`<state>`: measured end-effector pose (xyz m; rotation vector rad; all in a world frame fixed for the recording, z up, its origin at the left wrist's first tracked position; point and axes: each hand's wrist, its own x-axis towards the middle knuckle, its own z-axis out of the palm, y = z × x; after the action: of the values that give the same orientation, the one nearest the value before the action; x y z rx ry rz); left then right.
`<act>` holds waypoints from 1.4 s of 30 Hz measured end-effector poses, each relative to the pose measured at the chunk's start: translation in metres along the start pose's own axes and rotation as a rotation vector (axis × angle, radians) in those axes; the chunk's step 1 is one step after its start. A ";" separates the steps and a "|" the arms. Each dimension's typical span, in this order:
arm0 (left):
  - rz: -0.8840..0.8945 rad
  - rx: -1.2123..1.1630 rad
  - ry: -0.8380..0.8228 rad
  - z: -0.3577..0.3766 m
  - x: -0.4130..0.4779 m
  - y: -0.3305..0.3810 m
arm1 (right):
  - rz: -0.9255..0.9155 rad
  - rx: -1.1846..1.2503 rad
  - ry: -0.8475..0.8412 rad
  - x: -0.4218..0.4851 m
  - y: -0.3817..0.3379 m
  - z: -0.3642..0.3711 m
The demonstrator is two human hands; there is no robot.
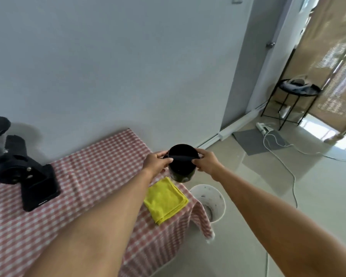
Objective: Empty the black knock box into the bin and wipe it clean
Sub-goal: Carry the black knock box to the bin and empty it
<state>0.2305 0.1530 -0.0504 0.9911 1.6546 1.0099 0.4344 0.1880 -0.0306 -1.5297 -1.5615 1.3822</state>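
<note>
1. Holds the black knock box [181,169] aloft in both hands, up from the white bin [218,196] and a little to its left, clear of any surface
2. Curls the left hand [155,162] round the box's left side, with the thumb laid on one end of the knock bar [182,158] and the fingers wrapped over the rim behind
3. Curls the right hand [207,161] round the opposite side in the same way, thumb tip pressed at the bar's other end and fingers hooked over the far rim
4. Shows the box roughly upright, mouth tipped slightly toward the camera; cannot tell what lies in the dark inside
5. Finds the bin standing open on the floor, inner wall flecked with dark specks, right beside the hanging corner of the red-checked tablecloth [88,170]
6. Has a folded yellow cloth [165,200] just left of the bin, flat on the tablecloth by that corner, apart from both hands
7. Has a black grinder [22,170] well to the left of the bin, on the same tablecloth, near the wall
</note>
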 end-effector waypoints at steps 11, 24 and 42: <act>-0.062 -0.021 -0.068 0.161 0.035 0.021 | 0.077 -0.079 -0.025 0.037 0.064 -0.154; -0.255 -0.108 -0.010 0.252 0.082 0.003 | 0.160 -0.060 -0.109 0.106 0.126 -0.208; -0.513 -0.266 -0.507 0.241 0.191 -0.021 | 0.106 -0.066 -0.307 0.203 0.146 -0.223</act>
<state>0.4108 0.3659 -0.1818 0.5387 1.2165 0.5513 0.6496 0.4176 -0.1458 -1.5120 -1.7423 1.7055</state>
